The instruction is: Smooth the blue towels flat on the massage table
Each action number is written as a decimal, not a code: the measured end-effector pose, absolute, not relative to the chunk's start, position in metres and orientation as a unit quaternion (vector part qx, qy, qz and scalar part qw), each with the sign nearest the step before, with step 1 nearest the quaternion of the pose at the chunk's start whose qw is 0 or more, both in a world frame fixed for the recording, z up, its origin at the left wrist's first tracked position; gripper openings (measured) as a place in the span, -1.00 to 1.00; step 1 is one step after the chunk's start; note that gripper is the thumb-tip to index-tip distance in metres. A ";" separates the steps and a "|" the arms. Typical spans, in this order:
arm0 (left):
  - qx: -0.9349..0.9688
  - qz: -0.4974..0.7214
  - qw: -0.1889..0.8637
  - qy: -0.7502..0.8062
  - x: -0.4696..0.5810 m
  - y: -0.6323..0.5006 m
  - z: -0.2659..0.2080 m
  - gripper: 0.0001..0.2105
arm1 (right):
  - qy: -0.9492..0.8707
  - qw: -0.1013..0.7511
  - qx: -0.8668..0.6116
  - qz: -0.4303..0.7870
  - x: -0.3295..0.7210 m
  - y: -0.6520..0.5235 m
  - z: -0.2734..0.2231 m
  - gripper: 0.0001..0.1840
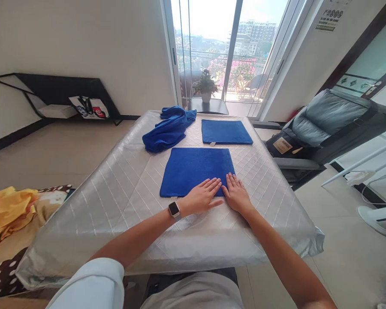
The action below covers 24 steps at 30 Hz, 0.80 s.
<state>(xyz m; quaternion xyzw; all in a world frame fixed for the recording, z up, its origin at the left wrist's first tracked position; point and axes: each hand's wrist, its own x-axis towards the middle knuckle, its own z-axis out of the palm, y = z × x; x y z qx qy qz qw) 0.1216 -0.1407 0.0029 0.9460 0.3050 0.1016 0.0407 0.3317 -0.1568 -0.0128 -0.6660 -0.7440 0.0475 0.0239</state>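
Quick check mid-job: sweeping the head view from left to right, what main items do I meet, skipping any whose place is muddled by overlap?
Yellow cloth → shopping bag → crumpled blue cloth → back flat blue cloth → gray armchair.

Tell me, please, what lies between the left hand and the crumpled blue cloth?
In the head view, the nearer flat blue cloth lies between the left hand and the crumpled blue cloth. Whether the cloths touch is too close to tell.
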 end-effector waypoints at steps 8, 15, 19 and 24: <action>0.922 0.099 0.054 0.372 0.131 -0.138 -0.015 -0.25 | -0.744 0.023 -0.667 0.045 0.331 -0.157 -0.011 -0.29; 0.852 0.056 0.036 0.520 0.022 -0.146 -0.025 -0.30 | -0.740 0.020 -0.670 0.054 0.330 -0.157 -0.011 -0.27; 0.849 0.068 0.008 0.524 -0.013 -0.157 -0.034 -0.37 | -0.740 0.014 -0.671 0.049 0.330 -0.155 -0.013 -0.27; 0.853 0.074 0.017 0.517 -0.015 -0.163 -0.035 -0.38 | -0.744 0.003 -0.668 0.026 0.330 -0.158 -0.008 -0.27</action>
